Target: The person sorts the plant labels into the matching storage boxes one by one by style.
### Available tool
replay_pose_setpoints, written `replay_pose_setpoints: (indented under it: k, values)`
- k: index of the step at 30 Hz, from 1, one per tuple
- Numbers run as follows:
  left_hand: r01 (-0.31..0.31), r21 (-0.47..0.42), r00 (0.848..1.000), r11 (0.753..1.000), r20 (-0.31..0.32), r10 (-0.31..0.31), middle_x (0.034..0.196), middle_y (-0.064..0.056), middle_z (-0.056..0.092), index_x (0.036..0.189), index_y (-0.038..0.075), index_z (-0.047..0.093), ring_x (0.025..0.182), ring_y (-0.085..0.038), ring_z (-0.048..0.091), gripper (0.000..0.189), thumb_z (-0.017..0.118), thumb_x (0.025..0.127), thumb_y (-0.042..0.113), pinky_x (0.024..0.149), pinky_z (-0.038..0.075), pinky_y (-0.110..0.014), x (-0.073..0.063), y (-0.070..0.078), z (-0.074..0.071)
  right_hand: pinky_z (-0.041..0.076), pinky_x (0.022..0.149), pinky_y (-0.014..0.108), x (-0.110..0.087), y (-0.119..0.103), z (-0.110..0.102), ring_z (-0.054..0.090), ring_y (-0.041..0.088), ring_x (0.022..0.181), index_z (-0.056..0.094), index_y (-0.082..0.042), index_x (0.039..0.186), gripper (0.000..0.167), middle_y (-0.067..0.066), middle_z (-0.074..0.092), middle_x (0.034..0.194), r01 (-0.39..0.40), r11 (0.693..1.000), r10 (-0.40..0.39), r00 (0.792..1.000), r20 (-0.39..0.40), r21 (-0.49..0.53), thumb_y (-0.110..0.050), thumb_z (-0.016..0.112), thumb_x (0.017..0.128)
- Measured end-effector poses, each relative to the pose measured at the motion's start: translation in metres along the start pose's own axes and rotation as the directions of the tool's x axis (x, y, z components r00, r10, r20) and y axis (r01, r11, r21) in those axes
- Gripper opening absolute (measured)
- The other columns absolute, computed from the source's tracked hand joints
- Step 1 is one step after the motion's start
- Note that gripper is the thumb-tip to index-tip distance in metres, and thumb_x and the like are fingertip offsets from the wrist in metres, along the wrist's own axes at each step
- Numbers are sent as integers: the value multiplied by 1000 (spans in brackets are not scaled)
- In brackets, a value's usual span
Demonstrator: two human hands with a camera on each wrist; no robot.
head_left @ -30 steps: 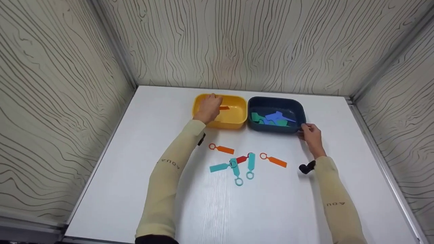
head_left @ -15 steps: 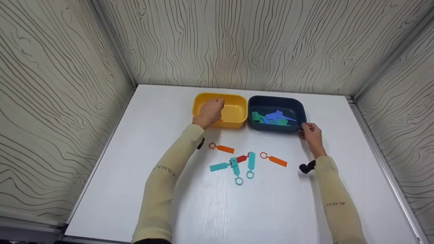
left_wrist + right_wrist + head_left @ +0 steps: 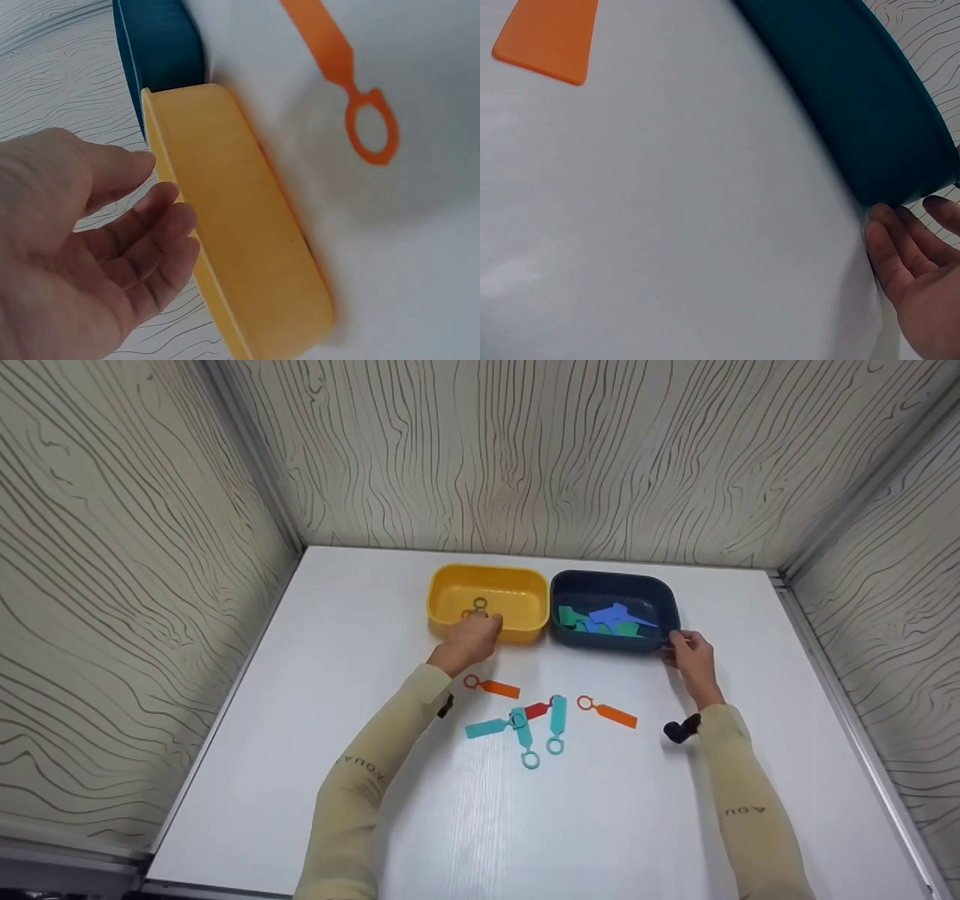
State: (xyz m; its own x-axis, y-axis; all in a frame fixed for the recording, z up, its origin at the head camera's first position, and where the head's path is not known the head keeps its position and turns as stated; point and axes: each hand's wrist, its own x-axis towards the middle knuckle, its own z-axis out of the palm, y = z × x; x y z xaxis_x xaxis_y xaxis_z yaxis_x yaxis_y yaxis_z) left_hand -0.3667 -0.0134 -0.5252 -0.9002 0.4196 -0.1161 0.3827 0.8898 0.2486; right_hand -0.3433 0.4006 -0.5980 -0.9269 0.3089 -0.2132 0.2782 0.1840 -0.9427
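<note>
My left hand (image 3: 474,639) is over the front rim of the yellow box (image 3: 527,621), fingers loosely bent and nothing between them in the left wrist view. Inside that box a grey ring (image 3: 480,603) and part of an orange one show; the hand hides the rest. My right hand (image 3: 695,664) holds the near right corner of the dark blue box (image 3: 611,643), thumb at the rim and fingers low against the corner. Green pieces (image 3: 572,616) and blue pieces (image 3: 615,613) lie in the blue box.
Between the arms lie flat ring-ended tags: a left orange tag (image 3: 499,688), a right orange tag (image 3: 615,715), a red tag (image 3: 537,710), and turquoise tags (image 3: 558,716) partly overlapping it. Wood-patterned walls (image 3: 517,457) stand behind and beside the white table (image 3: 600,825).
My left hand has drawn back from inside the yellow box to its front rim, uncovering the grey ring. The right hand stays at the blue box's corner.
</note>
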Motion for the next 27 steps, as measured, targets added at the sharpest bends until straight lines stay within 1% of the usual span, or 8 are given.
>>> replay_pose_setpoints:
  k: [5,9,11,14,16,22,24,27]
  values:
    - [8,-51,998,999,70,-4,105,-4,63,119,14,60,93,-21,56,22,60,98,19,93,51,-32,-5,1,11,55,77,21,5,9,0,66,10,83,52,-13,116,32,6,60,105,30,1000,-30,999,-17,-4,-41,49,101]
    - [19,-79,993,997,121,-10,106,-2,63,121,15,61,92,-20,54,26,64,96,21,88,51,-30,-11,1,21,56,76,21,5,11,1,66,10,82,52,-15,113,29,7,61,104,44,999,-44,999,-18,3,-41,49,101]
    - [4,-86,991,996,135,8,107,-2,64,121,14,61,90,-20,55,26,64,95,21,84,52,-30,-14,2,25,56,77,21,5,11,1,66,10,82,52,-16,112,28,7,61,104,48,999,-48,999,-13,9,-41,49,100]
    - [-22,-96,988,995,150,36,108,-4,65,119,13,63,90,-20,55,26,66,94,19,83,52,-30,-18,4,31,56,78,21,5,10,0,67,11,82,52,-16,111,27,8,62,103,54,998,-54,998,-9,21,-41,50,100]
    - [-34,-95,985,995,165,50,108,-5,63,119,12,64,92,-20,55,26,66,94,19,85,52,-31,-20,5,34,56,78,22,4,10,1,67,11,82,52,-16,110,27,8,63,102,58,998,-58,998,-8,29,-41,50,100]
    - [-23,-84,971,996,236,42,111,-4,57,124,18,62,98,-21,51,30,66,94,23,91,50,-34,-26,10,43,55,77,21,3,10,1,67,11,82,52,-16,111,28,6,63,102,55,998,-55,998,-14,20,-41,49,100]
    - [-22,-79,969,997,243,40,111,-4,57,124,19,62,99,-21,50,30,65,95,23,92,50,-35,-27,10,46,55,78,21,3,10,1,67,11,83,52,-15,112,29,6,63,102,54,998,-54,998,-15,15,-41,49,100]
    - [-33,-64,972,997,232,47,111,-4,56,125,20,62,100,-22,49,29,63,96,23,93,49,-38,-30,11,50,55,79,22,2,9,1,67,12,85,52,-14,113,29,6,63,102,45,999,-45,999,-14,23,-40,49,100]
